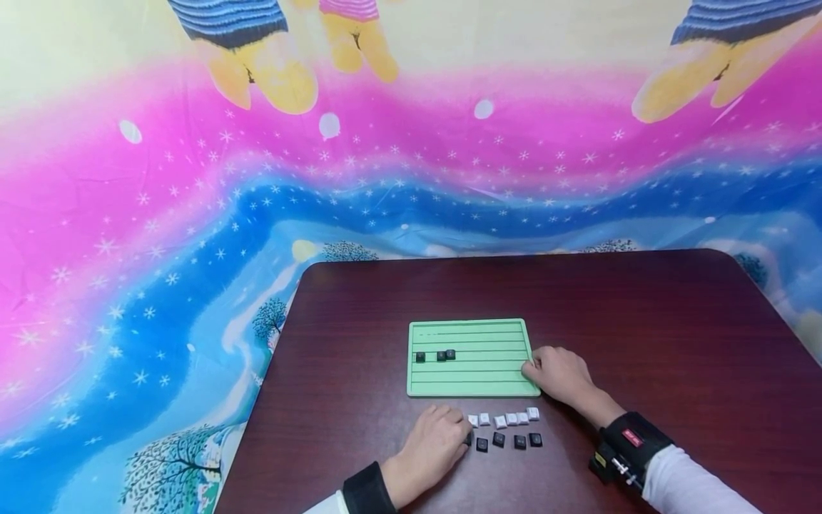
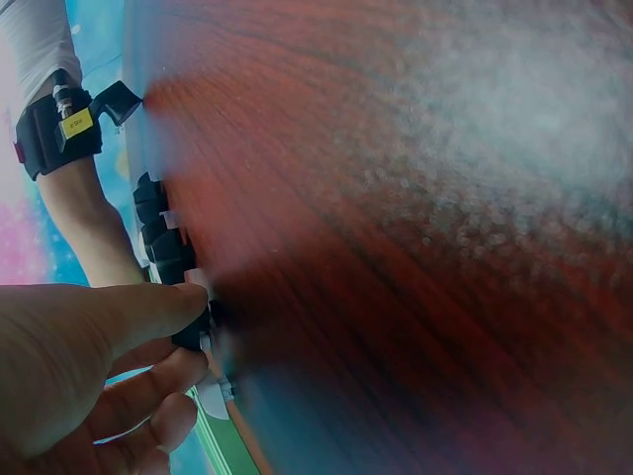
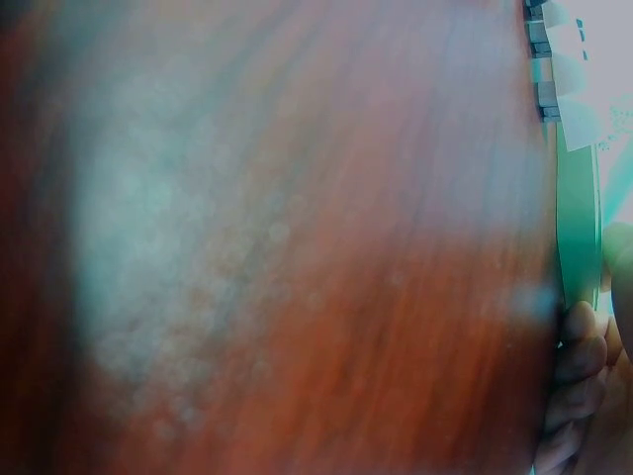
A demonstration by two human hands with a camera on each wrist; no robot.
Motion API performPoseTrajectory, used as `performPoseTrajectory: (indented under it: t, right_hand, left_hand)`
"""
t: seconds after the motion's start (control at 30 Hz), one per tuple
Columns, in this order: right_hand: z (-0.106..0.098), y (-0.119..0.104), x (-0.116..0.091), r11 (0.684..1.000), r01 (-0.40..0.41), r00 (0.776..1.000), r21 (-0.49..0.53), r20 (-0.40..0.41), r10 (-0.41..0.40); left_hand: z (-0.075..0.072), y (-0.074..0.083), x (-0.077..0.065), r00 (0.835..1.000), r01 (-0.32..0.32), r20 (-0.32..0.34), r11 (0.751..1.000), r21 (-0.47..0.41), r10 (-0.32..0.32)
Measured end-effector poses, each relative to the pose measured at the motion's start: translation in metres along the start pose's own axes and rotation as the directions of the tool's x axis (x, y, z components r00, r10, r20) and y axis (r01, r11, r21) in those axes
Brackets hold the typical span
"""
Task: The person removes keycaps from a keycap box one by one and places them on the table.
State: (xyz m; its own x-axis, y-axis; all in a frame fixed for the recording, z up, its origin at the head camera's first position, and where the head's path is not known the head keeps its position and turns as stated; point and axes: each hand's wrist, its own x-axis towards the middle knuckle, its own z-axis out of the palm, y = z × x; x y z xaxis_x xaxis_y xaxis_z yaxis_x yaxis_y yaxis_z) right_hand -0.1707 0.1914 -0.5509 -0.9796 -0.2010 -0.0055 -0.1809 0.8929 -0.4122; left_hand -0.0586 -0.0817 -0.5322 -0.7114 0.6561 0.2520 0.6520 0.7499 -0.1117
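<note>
Low in the head view, my left hand pinches a black keycap between thumb and fingertips, at the left end of a row of black keycaps. Just beyond that row stand several white keycaps. A green grooved board lies farther back, with three black keycaps on its left part, two of them side by side. My right hand grips the board's right edge near its front corner, thumb on top. In the right wrist view its fingers curl against the board's side.
The dark red-brown table has rounded far corners. A colourful printed cloth hangs behind it and along its left side. Black straps with small devices are on my wrists, the right one standing near the table's right part.
</note>
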Motion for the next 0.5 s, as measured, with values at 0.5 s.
performPoseTrajectory:
  t: [0.5]
  right_hand:
    - [0.0004, -0.0002, -0.0002, 1.000, 0.011, 1.000, 0.005, -0.005, -0.011]
  left_hand:
    - [0.0006, 0.0013, -0.0019, 1.000, -0.007, -0.022, 0.999, 0.034, 0.008]
